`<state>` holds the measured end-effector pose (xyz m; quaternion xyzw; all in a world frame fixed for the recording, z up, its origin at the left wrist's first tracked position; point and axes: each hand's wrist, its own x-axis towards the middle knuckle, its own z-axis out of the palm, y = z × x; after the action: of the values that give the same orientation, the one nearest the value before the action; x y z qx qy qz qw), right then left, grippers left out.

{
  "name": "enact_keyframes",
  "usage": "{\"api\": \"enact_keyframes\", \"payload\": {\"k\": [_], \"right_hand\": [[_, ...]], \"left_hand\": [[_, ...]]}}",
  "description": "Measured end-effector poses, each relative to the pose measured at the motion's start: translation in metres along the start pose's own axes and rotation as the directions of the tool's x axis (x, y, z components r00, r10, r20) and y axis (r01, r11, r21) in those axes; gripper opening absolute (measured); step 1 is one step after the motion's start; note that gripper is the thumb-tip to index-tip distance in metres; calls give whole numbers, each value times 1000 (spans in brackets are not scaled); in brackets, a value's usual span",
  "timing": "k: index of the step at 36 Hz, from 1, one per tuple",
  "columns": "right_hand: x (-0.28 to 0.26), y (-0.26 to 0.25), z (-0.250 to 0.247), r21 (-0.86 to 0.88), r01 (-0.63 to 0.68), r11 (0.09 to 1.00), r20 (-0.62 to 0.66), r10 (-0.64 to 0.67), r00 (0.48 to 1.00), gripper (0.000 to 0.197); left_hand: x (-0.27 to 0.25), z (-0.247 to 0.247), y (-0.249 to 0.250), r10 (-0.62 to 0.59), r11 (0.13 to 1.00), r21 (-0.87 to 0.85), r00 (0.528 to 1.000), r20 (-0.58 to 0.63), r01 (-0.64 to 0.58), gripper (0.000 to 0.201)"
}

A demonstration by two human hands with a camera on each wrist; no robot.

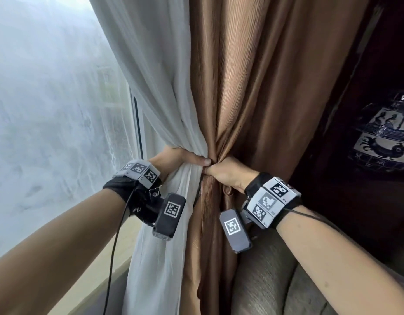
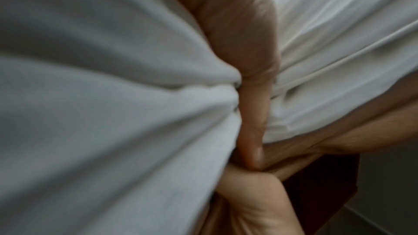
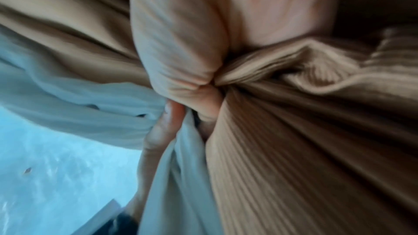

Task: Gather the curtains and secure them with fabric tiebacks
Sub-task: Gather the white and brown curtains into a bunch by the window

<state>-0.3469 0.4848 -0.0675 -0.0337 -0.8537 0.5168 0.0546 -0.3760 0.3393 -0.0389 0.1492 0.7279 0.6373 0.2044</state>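
1. hands met at one cinch point: my left hand (image 1: 180, 159) clamped the white sheer curtain (image 1: 155, 87), my right hand (image 1: 228, 176) clamped the brown curtain (image 1: 253, 76), thumbs touching.
2. both curtains hung with long axes vertical, side by side, pinched to a narrow waist beside the window (image 1: 49, 98).
3. i saw no tieback; i judged the wrap must run horizontally round that waist, both hands equally near.

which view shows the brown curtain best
The head view: the brown curtain hangs in full folds, cinched where the right hand grips it beside the white curtain. The right wrist view shows only blurred ribbed folds close up; the left wrist view, a sliver.
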Motion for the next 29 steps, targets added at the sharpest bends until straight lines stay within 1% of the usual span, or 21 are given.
{"api": "enact_keyframes", "payload": {"k": [2,3,5,7,9,11,12,13,14,15,16,17,19,20,21,23,24,25,26,28,29], "right_hand": [[-1,2,2,-9,38,999,-16,-38,999,37],[-2,3,2,-6,46,999,-7,-46,999,38],[-6,5,-6,43,21,999,56,-23,998,41],[-12,8,-17,176,4,984,165,-33,986,49],[-17,9,-23,238,0,971,212,-52,976,62],[-18,8,-23,142,37,989,114,-53,992,78],[-20,7,-22,114,64,991,44,-69,997,72],[-21,6,-22,125,89,988,-12,-88,996,58],[-23,6,-23,169,113,979,-35,-109,993,47],[-26,7,-26,216,129,968,-33,-125,992,41],[-28,7,-29,249,134,959,-21,-133,991,39],[-31,8,-32,258,140,956,-15,-141,990,38],[-32,12,-38,250,130,960,-56,-120,991,35],[-32,15,-39,255,121,959,-94,-100,990,32],[-32,17,-41,263,113,958,-130,-80,988,30],[-32,20,-43,288,91,953,-184,-38,982,29],[-32,20,-45,301,80,950,-195,-21,981,28],[-32,20,-46,306,68,950,-201,-6,980,27],[-32,20,-47,312,61,948,-203,4,979,27],[-33,21,-48,322,58,945,-211,13,977,27],[-34,22,-50,322,55,945,-217,17,976,28]], "left_hand": [[1,4,-3,52,997,-63,998,-34,-55,47],[2,6,-4,75,993,-88,996,-53,-79,45],[1,10,-5,113,985,-121,991,-66,-121,47],[7,12,-8,150,978,-137,988,-43,-155,48],[8,16,-7,157,977,-141,988,-13,-157,48],[9,19,-6,143,984,-113,989,47,-137,40],[8,21,-5,131,988,-94,988,87,-123,31],[7,23,-4,112,993,-60,985,135,-104,21],[5,25,-2,87,996,-10,980,179,-87,17],[2,28,1,67,996,46,973,219,-79,24],[2,30,3,56,992,95,967,248,-82,36],[3,33,3,50,990,115,959,278,-85,38],[7,40,2,64,987,121,956,287,-102,16],[9,45,1,74,986,124,965,252,-108,15],[13,49,1,100,982,135,970,223,-132,29],[25,56,-2,185,966,152,968,167,-211,90],[30,58,-6,203,962,154,968,148,-225,109],[33,58,-6,198,964,150,969,151,-220,111],[32,58,-4,186,968,136,965,187,-212,97],[33,57,0,166,971,115,939,302,-209,47],[34,56,3,156,970,118,920,360,-211,32]]}}
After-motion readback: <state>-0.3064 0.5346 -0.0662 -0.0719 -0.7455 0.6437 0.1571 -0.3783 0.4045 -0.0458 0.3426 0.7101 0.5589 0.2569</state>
